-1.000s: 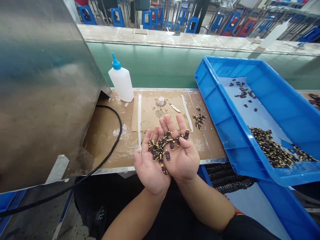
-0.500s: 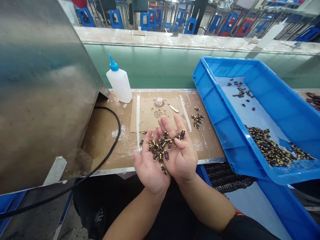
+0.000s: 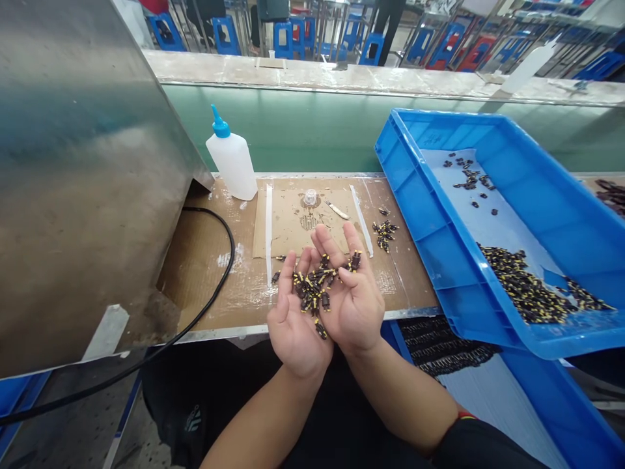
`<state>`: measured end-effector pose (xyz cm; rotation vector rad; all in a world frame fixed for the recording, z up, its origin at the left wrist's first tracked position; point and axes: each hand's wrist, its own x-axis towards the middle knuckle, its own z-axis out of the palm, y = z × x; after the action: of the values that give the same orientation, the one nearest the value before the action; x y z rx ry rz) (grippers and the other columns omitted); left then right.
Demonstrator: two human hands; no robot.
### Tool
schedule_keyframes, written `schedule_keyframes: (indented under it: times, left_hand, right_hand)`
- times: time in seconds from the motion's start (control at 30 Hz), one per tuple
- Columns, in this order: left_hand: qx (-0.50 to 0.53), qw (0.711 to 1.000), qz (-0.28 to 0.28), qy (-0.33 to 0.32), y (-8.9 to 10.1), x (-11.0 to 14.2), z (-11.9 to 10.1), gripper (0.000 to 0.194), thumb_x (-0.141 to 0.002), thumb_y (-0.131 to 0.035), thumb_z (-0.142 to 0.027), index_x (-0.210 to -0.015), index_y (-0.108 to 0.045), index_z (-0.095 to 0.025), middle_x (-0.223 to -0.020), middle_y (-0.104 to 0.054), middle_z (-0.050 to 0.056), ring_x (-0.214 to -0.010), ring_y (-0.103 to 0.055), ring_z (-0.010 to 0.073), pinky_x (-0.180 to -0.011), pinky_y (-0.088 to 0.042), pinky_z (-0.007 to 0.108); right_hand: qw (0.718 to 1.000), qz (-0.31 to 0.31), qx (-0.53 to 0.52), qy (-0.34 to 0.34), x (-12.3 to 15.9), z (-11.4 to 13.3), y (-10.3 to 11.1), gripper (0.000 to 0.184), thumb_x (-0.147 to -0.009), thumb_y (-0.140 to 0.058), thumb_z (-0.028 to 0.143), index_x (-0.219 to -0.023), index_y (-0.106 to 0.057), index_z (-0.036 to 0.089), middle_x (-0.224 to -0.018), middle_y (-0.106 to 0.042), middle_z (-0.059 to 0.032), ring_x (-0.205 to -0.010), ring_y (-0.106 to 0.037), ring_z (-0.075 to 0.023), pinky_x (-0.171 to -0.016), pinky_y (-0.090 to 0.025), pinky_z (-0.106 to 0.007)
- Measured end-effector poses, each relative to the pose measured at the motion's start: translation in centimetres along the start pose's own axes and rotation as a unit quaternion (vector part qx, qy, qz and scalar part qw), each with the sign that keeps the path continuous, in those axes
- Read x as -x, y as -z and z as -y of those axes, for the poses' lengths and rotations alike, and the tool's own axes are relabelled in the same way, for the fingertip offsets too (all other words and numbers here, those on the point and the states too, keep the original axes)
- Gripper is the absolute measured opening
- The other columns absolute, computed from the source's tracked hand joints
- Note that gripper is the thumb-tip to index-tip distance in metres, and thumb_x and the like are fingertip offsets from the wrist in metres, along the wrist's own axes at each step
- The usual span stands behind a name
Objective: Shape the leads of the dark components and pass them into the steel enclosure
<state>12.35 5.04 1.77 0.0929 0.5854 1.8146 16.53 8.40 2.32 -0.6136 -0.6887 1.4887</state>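
My left hand and my right hand are cupped side by side, palms up, above the bench's front edge. Across both palms and fingers lies a heap of small dark parts with yellow tips; their exact kind is too small to make out. Beyond my fingertips is a taped-down cardboard sheet, carrying a small clear cap and a knife-like tool with a pale handle. A small pile of the same parts lies to the right of the sheet.
A blue crate at right holds many more parts on a white liner. Below it, another blue bin contains dark rows. A white bottle with a blue nozzle stands at left, beside a metal housing and black cable.
The left thumb has drawn in closer to the left palm. Both hands stay cupped around the heap in nearly the same place.
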Motion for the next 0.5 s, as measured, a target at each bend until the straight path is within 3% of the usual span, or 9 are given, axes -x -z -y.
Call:
schedule_keyframes:
  times: [0.23,0.4,0.5]
  left_hand:
    - [0.001,1.0,0.013,-0.009,-0.04,-0.06,0.01,0.055,-0.093,-0.046,-0.038,-0.144,-0.053,-0.017,-0.15,-0.054,0.016,-0.147,-0.043,0.0319,-0.125,-0.034,0.048]
    - [0.012,1.0,0.02,-0.001,-0.03,-0.28,0.4,0.063,-0.096,-0.048,-0.06,-0.143,-0.052,-0.018,-0.151,-0.052,0.018,-0.147,-0.043,0.0345,-0.123,-0.037,0.051]
    - [-0.041,0.998,0.045,-0.03,0.5,-0.42,0.82,0.077,-0.086,-0.065,-0.072,-0.144,-0.052,-0.022,-0.154,-0.048,0.017,-0.149,-0.039,0.0358,-0.123,-0.039,0.049]
  right_hand:
    - [0.999,0.009,-0.016,0.036,0.09,-0.06,-0.01,0.069,-0.092,-0.041,0.018,-0.159,-0.036,0.03,-0.145,-0.061,-0.0048,-0.144,-0.048,-0.0227,-0.127,-0.027,-0.059]
    - [0.999,-0.006,-0.033,0.036,-0.02,-0.01,-0.12,0.066,-0.092,-0.041,0.017,-0.157,-0.039,0.028,-0.143,-0.063,-0.0063,-0.141,-0.052,-0.0225,-0.128,-0.026,-0.059]
    - [0.998,-0.021,-0.034,0.038,0.06,0.2,-0.31,0.066,-0.091,-0.041,0.016,-0.156,-0.04,0.027,-0.141,-0.065,-0.0061,-0.141,-0.052,-0.0226,-0.127,-0.027,-0.059]
